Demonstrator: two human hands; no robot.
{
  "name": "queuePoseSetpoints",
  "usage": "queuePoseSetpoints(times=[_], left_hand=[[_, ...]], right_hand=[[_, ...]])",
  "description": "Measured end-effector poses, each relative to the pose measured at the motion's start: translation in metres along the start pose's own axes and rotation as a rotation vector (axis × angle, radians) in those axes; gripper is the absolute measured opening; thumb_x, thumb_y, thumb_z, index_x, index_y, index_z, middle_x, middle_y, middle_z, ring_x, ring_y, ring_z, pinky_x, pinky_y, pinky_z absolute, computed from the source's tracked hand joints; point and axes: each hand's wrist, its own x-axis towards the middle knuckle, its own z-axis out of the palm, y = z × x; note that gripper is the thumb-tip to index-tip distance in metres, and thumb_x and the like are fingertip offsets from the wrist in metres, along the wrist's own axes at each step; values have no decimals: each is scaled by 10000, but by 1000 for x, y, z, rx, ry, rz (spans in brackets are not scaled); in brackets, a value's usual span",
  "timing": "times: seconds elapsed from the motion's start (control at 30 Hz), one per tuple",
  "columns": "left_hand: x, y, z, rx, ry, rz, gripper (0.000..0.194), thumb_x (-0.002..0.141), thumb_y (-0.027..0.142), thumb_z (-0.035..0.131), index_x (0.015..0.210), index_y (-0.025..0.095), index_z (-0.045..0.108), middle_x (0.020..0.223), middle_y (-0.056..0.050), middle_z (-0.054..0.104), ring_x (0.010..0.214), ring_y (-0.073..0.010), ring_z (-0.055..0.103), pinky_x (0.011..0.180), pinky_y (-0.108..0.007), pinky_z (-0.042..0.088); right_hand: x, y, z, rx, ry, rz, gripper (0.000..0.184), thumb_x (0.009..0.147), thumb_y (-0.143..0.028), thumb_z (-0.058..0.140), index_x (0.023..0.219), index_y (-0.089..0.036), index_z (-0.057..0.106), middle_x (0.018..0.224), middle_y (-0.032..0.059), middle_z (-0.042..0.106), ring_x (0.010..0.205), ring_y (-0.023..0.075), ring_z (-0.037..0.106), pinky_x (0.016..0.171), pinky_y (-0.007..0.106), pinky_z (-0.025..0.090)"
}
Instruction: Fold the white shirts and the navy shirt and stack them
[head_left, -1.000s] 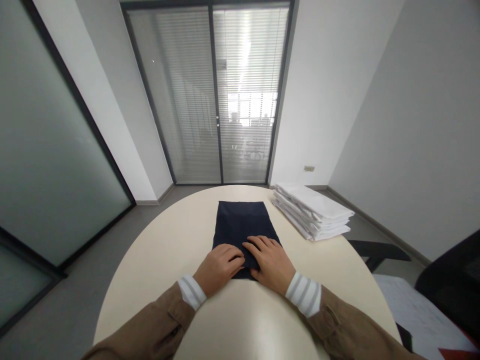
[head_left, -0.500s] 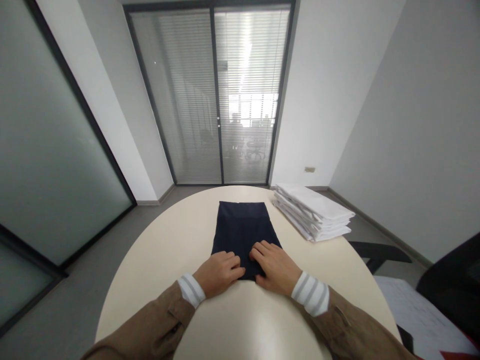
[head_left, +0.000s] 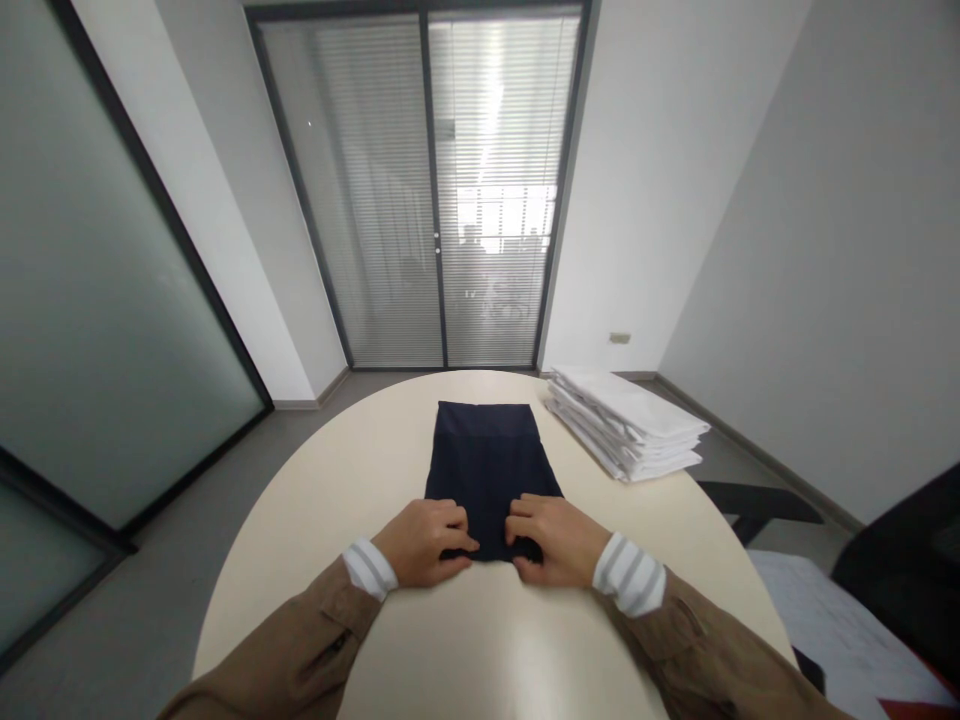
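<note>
A folded dark navy cloth [head_left: 486, 462] lies flat in the middle of the round cream table [head_left: 337, 480], its long side running away from me. My left hand [head_left: 420, 541] pinches the cloth's near left corner, fingers curled over the edge. My right hand [head_left: 555, 538] grips the near right corner the same way, thumb under and fingers on top. Both wrists show striped white cuffs under brown sleeves.
A stack of folded white cloths [head_left: 626, 420] sits at the table's far right edge. A dark chair [head_left: 896, 560] stands to the right, with a low dark bench [head_left: 757, 500] behind the table. Glass doors with blinds [head_left: 427, 190] close the far wall.
Both hands slid back from the middle of the cloth's near end and apart to its two near corners, and their fingers curled from flat into a grip on the edge.
</note>
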Motion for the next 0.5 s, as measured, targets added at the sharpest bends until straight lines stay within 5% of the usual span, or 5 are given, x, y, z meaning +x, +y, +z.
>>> queuePoseSetpoints(times=[0.2, 0.33, 0.5], left_hand=[[3, 2, -2, 83, 10, 68, 123, 818, 145, 600, 916, 211, 635, 864, -23, 643, 775, -176, 561, 679, -306, 438], [4, 5, -4, 65, -3, 69, 40, 868, 217, 613, 829, 207, 610, 774, -15, 637, 742, -172, 564, 653, -300, 435], [6, 9, -5, -79, 88, -136, 189, 954, 307, 536, 850, 202, 655, 683, -7, 646, 655, -156, 590, 625, -285, 475]], right_hand=[[-3, 7, 1, 143, 53, 6, 150, 768, -271, 671, 896, -193, 671, 858, 26, 650, 819, 175, 595, 755, 282, 457], [-2, 7, 1, 198, 56, 44, 74, 791, -193, 641, 853, -194, 681, 818, 13, 653, 800, 156, 603, 741, 258, 459], [0, 5, 2, 254, 44, 52, 99, 775, -165, 649, 836, -202, 719, 816, 9, 674, 804, 150, 628, 748, 243, 471]])
